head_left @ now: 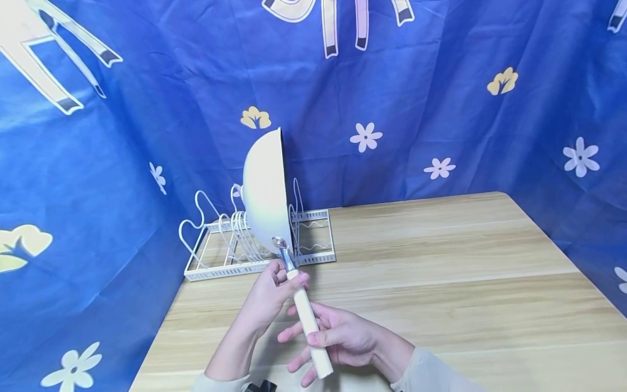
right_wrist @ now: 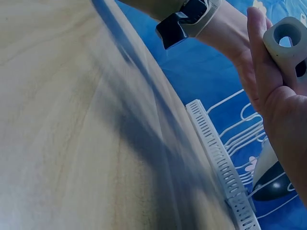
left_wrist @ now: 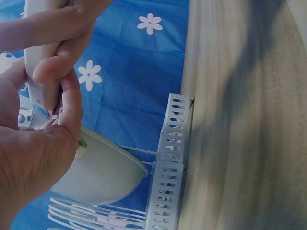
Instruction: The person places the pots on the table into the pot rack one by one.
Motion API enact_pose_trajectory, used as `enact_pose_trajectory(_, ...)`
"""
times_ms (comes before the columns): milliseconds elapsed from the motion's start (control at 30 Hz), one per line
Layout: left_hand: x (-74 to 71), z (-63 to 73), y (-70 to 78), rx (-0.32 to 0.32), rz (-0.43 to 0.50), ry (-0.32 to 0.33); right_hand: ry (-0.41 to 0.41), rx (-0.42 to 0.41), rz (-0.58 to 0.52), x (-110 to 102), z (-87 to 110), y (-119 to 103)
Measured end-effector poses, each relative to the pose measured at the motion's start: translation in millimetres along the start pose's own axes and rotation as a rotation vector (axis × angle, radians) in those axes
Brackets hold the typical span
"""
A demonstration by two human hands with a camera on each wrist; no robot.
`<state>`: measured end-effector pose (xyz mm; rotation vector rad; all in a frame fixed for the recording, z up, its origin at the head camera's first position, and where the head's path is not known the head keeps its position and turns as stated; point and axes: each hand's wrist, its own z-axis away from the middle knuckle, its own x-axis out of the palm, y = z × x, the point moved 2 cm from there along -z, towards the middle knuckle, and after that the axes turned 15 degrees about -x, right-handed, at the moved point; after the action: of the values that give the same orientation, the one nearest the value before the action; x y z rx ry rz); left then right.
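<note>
A white wok (head_left: 266,188) with a dark inside stands on its edge among the wires of a white rack (head_left: 220,271), its open side turned to the right. Its pale handle (head_left: 307,316) slants toward me from a metal joint. My left hand (head_left: 266,299) grips the handle close to that joint, thumb on top and fingers below. Nearer the handle's end, my right hand (head_left: 350,335) has its thumb resting on the handle and its spread, fairly straight fingers behind it. The handle's end shows a round hole in the right wrist view. Part of the wok's base is hidden by rack wires.
The rack's left part has several wire loops (head_left: 240,234); its right part (head_left: 315,239) extends past the wok. Under it lies a wood-grain table (head_left: 441,272). A blue patterned cloth (head_left: 392,109) hangs behind and at both sides. A black device (right_wrist: 172,29) is strapped to my left wrist.
</note>
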<state>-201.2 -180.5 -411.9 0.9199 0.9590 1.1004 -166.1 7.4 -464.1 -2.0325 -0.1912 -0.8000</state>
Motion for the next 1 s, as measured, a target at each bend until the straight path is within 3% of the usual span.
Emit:
enact_pose_trajectory(567,-4.2,-16.4,-15.7,-0.058,0.036,-0.009,0.058,0.038,-0.017,-9,-1.9,7)
enact_pose_trajectory(1000,-16.7,-23.0,-19.6,-0.087,-0.025,-0.066,0.157,0.126,0.161,-11,-9.6,10)
